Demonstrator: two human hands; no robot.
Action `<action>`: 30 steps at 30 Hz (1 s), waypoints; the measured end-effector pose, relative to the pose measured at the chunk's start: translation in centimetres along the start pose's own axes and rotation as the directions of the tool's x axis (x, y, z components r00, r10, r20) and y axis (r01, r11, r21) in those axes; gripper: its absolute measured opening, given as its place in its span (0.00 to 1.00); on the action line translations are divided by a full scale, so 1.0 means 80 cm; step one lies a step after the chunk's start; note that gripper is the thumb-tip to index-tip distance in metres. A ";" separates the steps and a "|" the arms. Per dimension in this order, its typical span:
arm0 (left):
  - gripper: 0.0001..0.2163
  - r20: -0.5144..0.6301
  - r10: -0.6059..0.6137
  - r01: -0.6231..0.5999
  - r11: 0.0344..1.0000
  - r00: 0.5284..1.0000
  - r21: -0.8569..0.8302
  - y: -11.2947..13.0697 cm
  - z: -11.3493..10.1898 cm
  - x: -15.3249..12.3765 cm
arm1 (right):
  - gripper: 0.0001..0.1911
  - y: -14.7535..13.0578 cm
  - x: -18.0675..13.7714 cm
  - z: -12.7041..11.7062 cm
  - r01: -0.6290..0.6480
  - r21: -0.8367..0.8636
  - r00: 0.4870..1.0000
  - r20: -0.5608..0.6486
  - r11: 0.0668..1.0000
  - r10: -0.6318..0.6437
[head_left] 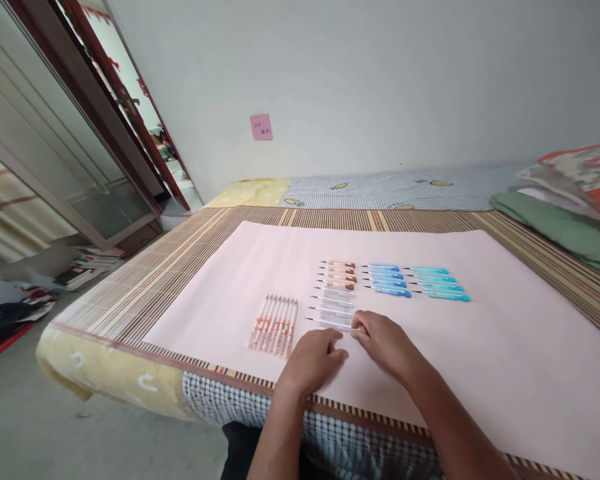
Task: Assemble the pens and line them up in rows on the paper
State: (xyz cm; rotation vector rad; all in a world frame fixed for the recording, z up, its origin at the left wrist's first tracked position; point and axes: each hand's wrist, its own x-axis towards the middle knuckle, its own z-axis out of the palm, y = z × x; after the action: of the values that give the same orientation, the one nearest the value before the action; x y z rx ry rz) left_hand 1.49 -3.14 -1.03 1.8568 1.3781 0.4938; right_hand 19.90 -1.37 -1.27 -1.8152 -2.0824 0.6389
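Observation:
At the right ends of a group of clear, white-cored pens (336, 309), my right hand (384, 339) has its fingers curled closed on the end of the nearest one. Just below that pen, my left hand (314, 360) rests with bent fingers, its thumb and forefinger apart and nothing visible between them. Brown-ended pens (337, 273) lie above the clear ones in the same column. To the right are blue pens (386, 279) and teal pens (439, 285), tips pointing left. White pens with reddish patterns (274, 325) lie side by side to the left, tips away from me.
A pale pink sheet (200, 307) covers much of the striped mat (130, 280) on the bed. Folded green cloth (555, 223) and a patterned pillow (590, 173) are at the right. A pink note (261, 127) is on the wall (380, 80).

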 end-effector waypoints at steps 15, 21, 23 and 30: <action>0.18 -0.012 0.018 -0.018 0.998 1.000 -0.055 -0.006 0.001 0.000 | 0.05 -0.005 -0.002 -0.003 -0.020 0.009 1.000 0.013 1.000 0.020; 0.19 0.000 0.011 -0.011 0.999 1.000 -0.041 -0.003 -0.001 -0.001 | 0.05 -0.004 0.000 -0.001 -0.016 0.008 1.000 0.010 1.000 0.016; 0.19 -0.003 0.011 -0.011 0.999 1.000 -0.042 -0.003 0.000 -0.001 | 0.05 -0.005 -0.001 -0.002 -0.010 0.007 1.000 0.006 1.000 0.010; 0.18 -0.027 0.036 -0.038 0.997 0.999 -0.070 -0.008 0.002 0.000 | 0.06 -0.007 -0.002 -0.002 -0.010 -0.002 1.000 0.003 1.000 0.010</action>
State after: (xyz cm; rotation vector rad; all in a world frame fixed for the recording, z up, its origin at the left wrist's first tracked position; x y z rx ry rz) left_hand 1.22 -3.11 -1.64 1.8275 1.3283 0.5804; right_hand 19.52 -1.59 -0.80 -1.8278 -2.0785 0.6430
